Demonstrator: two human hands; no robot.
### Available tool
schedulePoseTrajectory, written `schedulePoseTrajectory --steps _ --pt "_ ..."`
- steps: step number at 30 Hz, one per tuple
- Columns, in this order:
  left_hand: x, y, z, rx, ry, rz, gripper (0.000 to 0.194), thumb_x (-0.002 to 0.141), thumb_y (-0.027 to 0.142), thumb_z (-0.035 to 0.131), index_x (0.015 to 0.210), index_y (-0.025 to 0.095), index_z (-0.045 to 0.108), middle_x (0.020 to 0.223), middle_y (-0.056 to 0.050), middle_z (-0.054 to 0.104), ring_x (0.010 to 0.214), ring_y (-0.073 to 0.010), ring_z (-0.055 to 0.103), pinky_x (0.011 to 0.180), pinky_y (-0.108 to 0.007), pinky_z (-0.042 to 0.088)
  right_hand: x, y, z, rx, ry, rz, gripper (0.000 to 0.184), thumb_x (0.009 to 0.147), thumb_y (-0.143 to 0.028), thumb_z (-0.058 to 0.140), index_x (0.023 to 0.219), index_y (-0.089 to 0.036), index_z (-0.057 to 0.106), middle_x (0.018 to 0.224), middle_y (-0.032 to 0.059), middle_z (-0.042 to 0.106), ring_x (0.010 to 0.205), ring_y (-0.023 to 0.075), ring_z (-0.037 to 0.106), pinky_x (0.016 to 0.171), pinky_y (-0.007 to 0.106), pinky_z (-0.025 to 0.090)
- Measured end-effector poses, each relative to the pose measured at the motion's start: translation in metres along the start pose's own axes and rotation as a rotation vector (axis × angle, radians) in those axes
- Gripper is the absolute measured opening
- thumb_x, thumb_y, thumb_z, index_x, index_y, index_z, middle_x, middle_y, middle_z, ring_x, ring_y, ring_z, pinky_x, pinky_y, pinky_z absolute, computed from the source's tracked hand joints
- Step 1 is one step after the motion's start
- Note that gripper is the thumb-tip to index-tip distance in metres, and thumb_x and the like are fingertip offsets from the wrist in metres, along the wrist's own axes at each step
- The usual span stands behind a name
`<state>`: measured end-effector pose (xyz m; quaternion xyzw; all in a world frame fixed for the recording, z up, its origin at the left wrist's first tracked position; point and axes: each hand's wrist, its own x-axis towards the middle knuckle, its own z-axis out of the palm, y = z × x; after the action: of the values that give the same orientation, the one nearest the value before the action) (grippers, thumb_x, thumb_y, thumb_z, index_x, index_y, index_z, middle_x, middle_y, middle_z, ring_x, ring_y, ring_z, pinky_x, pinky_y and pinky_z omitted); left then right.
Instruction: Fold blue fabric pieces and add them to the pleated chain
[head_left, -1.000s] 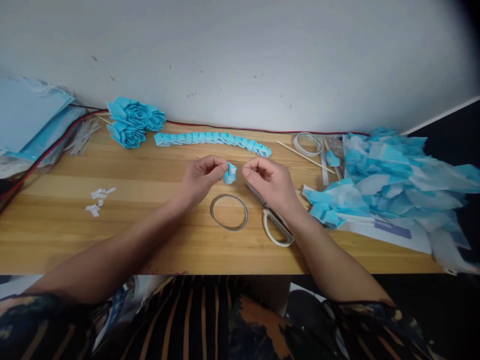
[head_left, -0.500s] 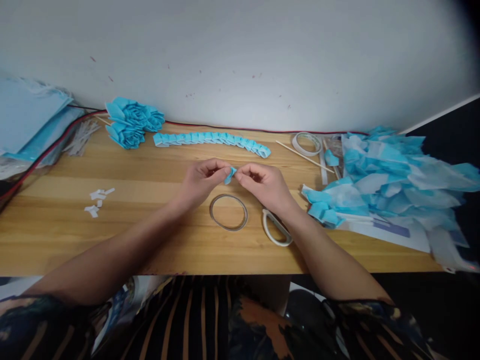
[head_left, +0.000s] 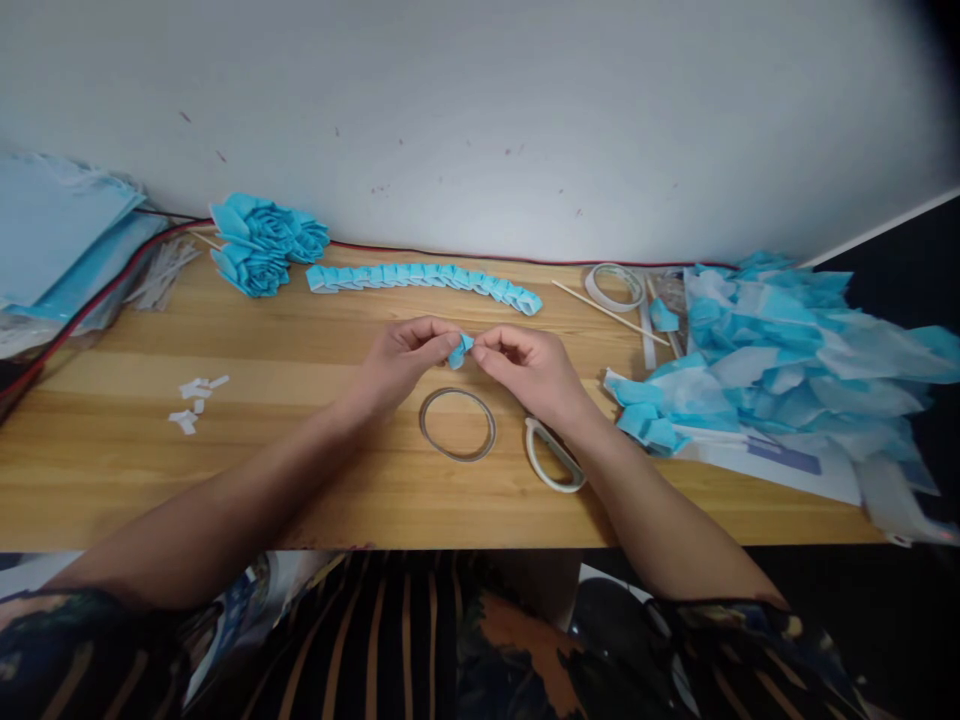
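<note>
Between my two hands is a small folded blue paper piece (head_left: 460,351), held just above the wooden table. My left hand (head_left: 409,360) pinches it from the left between thumb and forefinger. From the right, the thumb and forefinger of my right hand (head_left: 525,365) close on its edge. Below the hands lies a thin grey ring (head_left: 458,425), flat on the wood. A white tape roll (head_left: 541,470) sits partly hidden under my right forearm. Beyond the hands stretches a curved row of folded blue pieces (head_left: 420,277).
Blue paper roses (head_left: 262,245) rest at the back left, near a stack of blue sheets (head_left: 60,235). White scraps (head_left: 191,400) lie left. A second tape roll (head_left: 613,288), a thin stick (head_left: 607,312) and a heap of blue-white petals (head_left: 795,350) are on the right.
The small blue piece has turned very slightly between my fingertips. Both hands stay in almost the same place, and everything on the table lies as before.
</note>
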<state>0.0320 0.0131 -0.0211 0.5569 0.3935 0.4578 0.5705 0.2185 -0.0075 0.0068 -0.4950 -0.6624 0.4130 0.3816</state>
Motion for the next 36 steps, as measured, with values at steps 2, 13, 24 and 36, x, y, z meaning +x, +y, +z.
schedulePoseTrajectory --steps 2,13,24,36 --pt "0.0001 -0.0002 0.0002 -0.022 -0.002 -0.016 0.025 0.083 0.042 0.075 0.072 0.020 0.073 0.072 -0.001 0.069 0.069 -0.0136 0.058 0.072 -0.028 0.048 -0.0003 0.0002 0.0000 0.005 0.002 -0.004 0.018 0.083 -0.034 0.063 0.078 -0.018 0.070 0.069 -0.0015 0.063 0.060 0.0106 0.047 0.058 0.026 0.035" --pt "0.0011 0.0006 0.0036 -0.129 -0.037 -0.024 0.035 0.068 0.044 0.091 0.076 0.017 0.071 0.071 0.001 0.067 0.068 -0.0113 0.058 0.070 -0.026 0.047 0.0016 0.0032 0.0013 -0.024 0.013 -0.021 0.018 0.082 -0.034 0.062 0.074 -0.018 0.068 0.064 -0.0027 0.059 0.057 0.0097 0.045 0.056 0.025 0.032" --pt "-0.0002 -0.0023 0.0021 -0.158 0.005 -0.071 0.024 0.077 0.039 0.081 0.076 0.017 0.073 0.073 0.000 0.069 0.069 -0.0121 0.058 0.071 -0.027 0.046 -0.0007 -0.0020 0.0005 -0.033 0.009 -0.007 0.017 0.081 -0.032 0.063 0.076 -0.018 0.071 0.064 -0.0022 0.061 0.056 0.0096 0.044 0.055 0.026 0.031" --pt "0.0011 0.0006 0.0016 -0.180 0.036 -0.102 0.025 0.074 0.040 0.082 0.074 0.017 0.073 0.073 -0.001 0.069 0.070 -0.0125 0.058 0.071 -0.027 0.046 0.0002 0.0010 -0.0034 0.041 0.057 -0.007 0.020 0.087 -0.033 0.062 0.082 -0.018 0.074 0.070 -0.0006 0.066 0.063 0.0119 0.053 0.061 0.028 0.039"
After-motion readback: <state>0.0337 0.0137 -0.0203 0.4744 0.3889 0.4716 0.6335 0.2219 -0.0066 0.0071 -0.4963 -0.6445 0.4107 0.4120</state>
